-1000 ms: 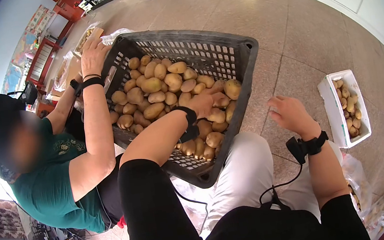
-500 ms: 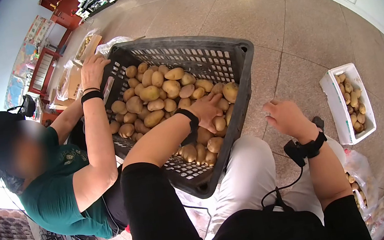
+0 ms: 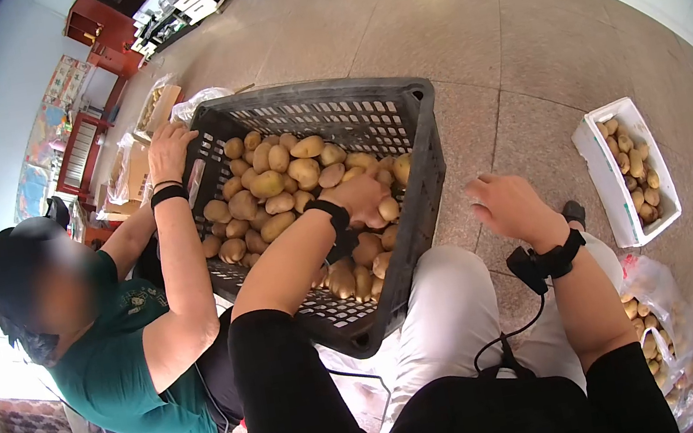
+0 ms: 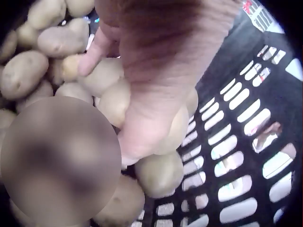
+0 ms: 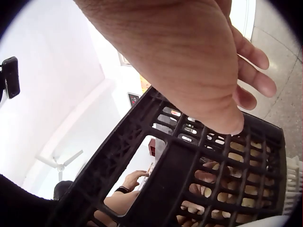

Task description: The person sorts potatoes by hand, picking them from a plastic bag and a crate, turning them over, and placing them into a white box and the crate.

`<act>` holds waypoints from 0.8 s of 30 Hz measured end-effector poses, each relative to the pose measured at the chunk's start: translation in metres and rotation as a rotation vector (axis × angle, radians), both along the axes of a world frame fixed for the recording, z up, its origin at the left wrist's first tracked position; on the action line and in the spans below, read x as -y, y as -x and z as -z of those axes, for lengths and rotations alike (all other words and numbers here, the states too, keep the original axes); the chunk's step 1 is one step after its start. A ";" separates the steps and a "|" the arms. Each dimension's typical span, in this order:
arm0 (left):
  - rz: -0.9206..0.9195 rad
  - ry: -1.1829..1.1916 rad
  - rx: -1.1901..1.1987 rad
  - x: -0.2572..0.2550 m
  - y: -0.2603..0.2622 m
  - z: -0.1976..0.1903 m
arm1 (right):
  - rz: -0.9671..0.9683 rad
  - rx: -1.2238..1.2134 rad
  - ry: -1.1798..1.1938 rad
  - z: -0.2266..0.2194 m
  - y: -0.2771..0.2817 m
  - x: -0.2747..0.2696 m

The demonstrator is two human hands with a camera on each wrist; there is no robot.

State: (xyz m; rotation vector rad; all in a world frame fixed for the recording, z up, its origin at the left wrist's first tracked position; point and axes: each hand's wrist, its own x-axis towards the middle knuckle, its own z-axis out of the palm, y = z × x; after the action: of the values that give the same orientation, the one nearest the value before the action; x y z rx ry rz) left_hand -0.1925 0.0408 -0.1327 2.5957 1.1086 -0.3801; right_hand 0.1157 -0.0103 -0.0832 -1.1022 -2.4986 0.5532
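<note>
In the head view my left hand (image 3: 358, 198) is down among the potatoes in a black slatted crate (image 3: 425, 142). Its fingers curl over a potato (image 3: 388, 208) close to the crate's right wall. From the left wrist, thumb and fingers stand on either side of a potato (image 4: 115, 101), and the palm hides part of it. My right hand (image 3: 511, 208) hangs in the air to the right of the crate, fingers loosely bent and holding nothing. The right wrist view shows this hand (image 5: 251, 78) overlapping the crate's outer slats (image 5: 170, 179).
At the left, another person in a green shirt (image 3: 108, 360) rests a hand (image 3: 170, 153) on the crate's far-left rim. A white foam box (image 3: 596, 179) with potatoes stands on the floor at right. Below it lie plastic bags (image 3: 670, 311) of potatoes. Cardboard boxes (image 3: 138, 167) stand behind the crate.
My left hand, spread over the potatoes half a second ago, has drawn in and curled its fingers beside the crate wall. My right hand stays almost where it was. The head view has shifted slightly.
</note>
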 end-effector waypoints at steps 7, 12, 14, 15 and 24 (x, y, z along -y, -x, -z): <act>-0.503 -0.313 -0.144 -0.011 0.029 -0.130 | 0.016 0.001 0.006 -0.003 -0.006 0.003; -0.826 -0.785 -0.177 -0.003 0.098 -0.138 | 0.017 -0.024 -0.030 -0.005 -0.008 0.008; -0.904 -0.743 -0.132 0.004 0.129 -0.120 | 0.024 -0.028 -0.022 -0.003 -0.008 0.009; -0.979 -0.702 -0.087 0.006 0.146 -0.109 | 0.032 -0.034 -0.016 -0.002 -0.008 0.008; -0.925 -0.574 -0.025 -0.013 0.123 -0.114 | -0.001 0.008 -0.018 0.007 -0.002 0.004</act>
State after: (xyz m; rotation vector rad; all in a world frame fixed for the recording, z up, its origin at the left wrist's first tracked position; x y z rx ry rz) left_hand -0.3160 0.0542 -0.0188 2.1033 2.5089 0.1501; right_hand 0.1172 -0.0144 -0.0897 -1.0990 -2.5064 0.5260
